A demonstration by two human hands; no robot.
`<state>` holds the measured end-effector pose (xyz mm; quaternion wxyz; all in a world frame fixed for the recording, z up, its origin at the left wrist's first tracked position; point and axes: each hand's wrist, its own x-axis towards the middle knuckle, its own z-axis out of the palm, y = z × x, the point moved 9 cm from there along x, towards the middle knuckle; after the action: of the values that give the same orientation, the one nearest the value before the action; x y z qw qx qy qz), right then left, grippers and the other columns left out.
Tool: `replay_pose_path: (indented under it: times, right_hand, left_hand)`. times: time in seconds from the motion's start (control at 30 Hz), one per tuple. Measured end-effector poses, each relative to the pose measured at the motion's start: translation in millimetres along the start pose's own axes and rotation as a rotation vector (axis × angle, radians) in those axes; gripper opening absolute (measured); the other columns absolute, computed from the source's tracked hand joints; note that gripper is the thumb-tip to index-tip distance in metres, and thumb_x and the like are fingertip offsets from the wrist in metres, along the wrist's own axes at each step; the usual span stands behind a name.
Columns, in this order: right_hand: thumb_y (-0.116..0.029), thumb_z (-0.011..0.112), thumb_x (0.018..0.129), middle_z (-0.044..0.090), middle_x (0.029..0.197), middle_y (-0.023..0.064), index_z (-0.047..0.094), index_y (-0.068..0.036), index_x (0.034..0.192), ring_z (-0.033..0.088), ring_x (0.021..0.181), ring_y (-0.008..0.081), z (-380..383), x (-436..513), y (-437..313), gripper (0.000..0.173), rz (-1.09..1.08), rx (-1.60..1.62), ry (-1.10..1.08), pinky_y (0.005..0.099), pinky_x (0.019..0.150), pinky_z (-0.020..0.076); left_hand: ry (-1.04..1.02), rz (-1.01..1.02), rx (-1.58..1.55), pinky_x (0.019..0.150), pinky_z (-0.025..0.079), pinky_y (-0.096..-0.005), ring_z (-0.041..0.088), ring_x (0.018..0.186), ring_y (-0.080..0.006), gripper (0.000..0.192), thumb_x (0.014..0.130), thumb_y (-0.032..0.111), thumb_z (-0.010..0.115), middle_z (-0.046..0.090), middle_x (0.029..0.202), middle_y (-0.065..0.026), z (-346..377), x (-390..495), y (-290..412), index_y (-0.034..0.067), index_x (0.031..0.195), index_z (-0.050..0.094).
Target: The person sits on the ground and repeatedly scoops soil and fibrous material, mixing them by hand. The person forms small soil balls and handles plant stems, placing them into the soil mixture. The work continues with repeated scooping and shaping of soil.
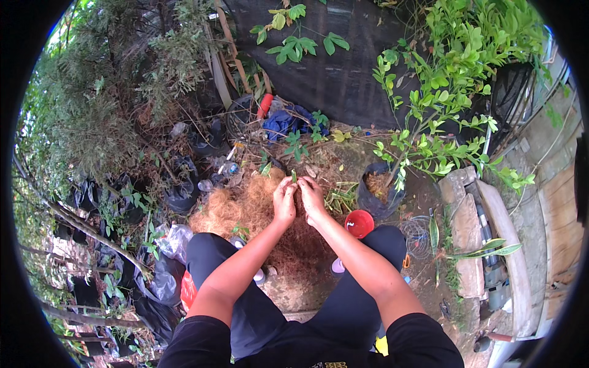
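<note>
My left hand point(285, 202) and my right hand point(312, 197) meet in front of me, fingertips pinched together. Between them the tip of a green leaf piece point(294, 175) sticks up; my fingers hide its lower part. Under my hands lies a heap of dark reddish-brown fibre point(299, 257). Whether any strands are in my fingers is unclear. A paler golden fibre heap point(225, 209) spreads to the left of my left hand. Cut variegated leaf pieces point(339, 198) lie on the ground to the right of my right hand.
By my right knee stands a red bucket point(359, 224), with a black grow bag point(378, 195) holding a leafy plant behind it. A wire coil point(418, 237) and orange-handled scissors point(406, 261) lie farther right. Plastic bags point(161, 280) crowd the left; dark netting point(340, 78) hangs behind.
</note>
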<state>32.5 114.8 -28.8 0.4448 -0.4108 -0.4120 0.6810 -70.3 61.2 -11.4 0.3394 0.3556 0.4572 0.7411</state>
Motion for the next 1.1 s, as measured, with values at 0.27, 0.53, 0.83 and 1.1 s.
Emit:
replay_pose_path:
  times: [0.27,0.53,0.83,1.1]
  right_hand:
    - [-0.014,0.062,0.095,0.069,0.102,0.004,0.067,0.0,0.11,0.06,0.09,0.0093,5,-1,-7,0.021,-0.077,-0.071,-0.021,0.0259,0.079,0.0468]
    - [-0.011,0.06,0.097,0.067,0.096,0.0037,0.067,0.001,0.107,0.059,0.091,0.0103,6,-9,-19,0.016,-0.088,-0.053,-0.007,0.0252,0.079,0.0473]
    - [-0.017,0.063,0.096,0.068,0.101,0.0054,0.067,0.0,0.11,0.06,0.091,0.0116,5,-4,-11,0.022,-0.094,-0.045,-0.031,0.0271,0.08,0.0465]
    - [-0.019,0.059,0.099,0.068,0.1,0.0038,0.068,-0.003,0.107,0.061,0.09,0.0125,-6,2,-5,0.021,-0.042,0.043,0.127,0.0269,0.079,0.048]
  left_hand:
    - [0.058,-0.021,0.191,0.086,0.048,-0.0296,0.058,0.096,-0.0131,0.03,0.093,0.011,0.055,0.063,0.105,-0.0057,0,0,8,-0.004,0.119,0.06]
    - [0.056,-0.034,-0.039,0.085,0.047,-0.027,0.058,0.094,-0.0121,0.019,0.096,0.004,0.051,0.065,0.102,-0.0038,-1,3,1,-0.001,0.108,0.064]
    - [0.048,-0.109,0.029,0.074,0.046,-0.0222,0.055,0.086,-0.007,0.02,0.1,0.009,0.05,0.061,0.098,0.0003,-6,6,-15,0.0,0.114,0.061]
    - [0.058,0.116,0.09,0.107,0.04,-0.0337,0.052,0.124,-0.0193,0.033,0.098,0.01,0.055,0.055,0.134,-0.0139,15,1,28,0.0,0.129,0.055]
